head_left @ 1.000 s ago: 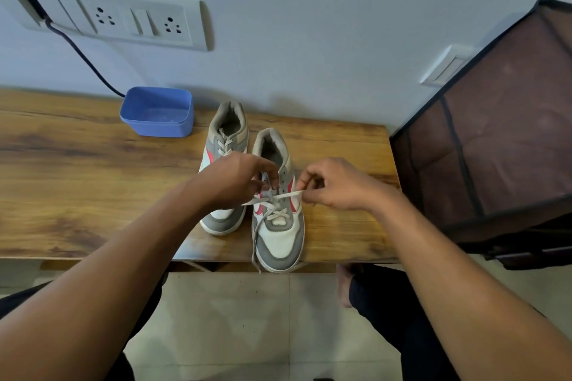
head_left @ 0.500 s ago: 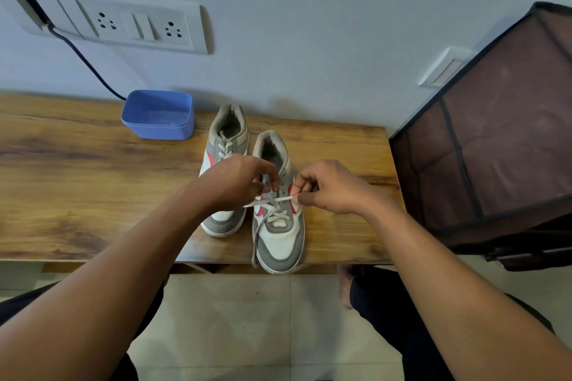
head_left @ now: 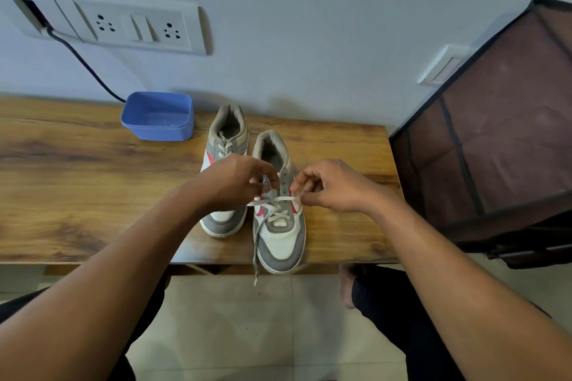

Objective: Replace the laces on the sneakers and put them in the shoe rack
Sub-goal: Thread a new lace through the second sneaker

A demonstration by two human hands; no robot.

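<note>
Two grey, white and red sneakers stand side by side on a wooden table (head_left: 77,182), toes toward me. The left sneaker (head_left: 224,145) is laced to the top. The right sneaker (head_left: 280,235) is laced only over its lower eyelets with a white lace (head_left: 278,198). My left hand (head_left: 235,181) hovers over the tongue, fingers pinched at the lace. My right hand (head_left: 335,185) pinches the lace at the shoe's right side. One loose lace end (head_left: 255,260) hangs over the table's front edge.
A blue plastic tub (head_left: 158,116) sits by the wall, left of the sneakers. A brown fabric shoe rack (head_left: 495,145) stands right of the table. A socket panel (head_left: 123,25) with a black cable is on the wall. Tiled floor lies below.
Both hands stayed at the right sneaker's lace; the fingers shifted slightly up the eyelets and the crosswise lace stretch between them shortened.
</note>
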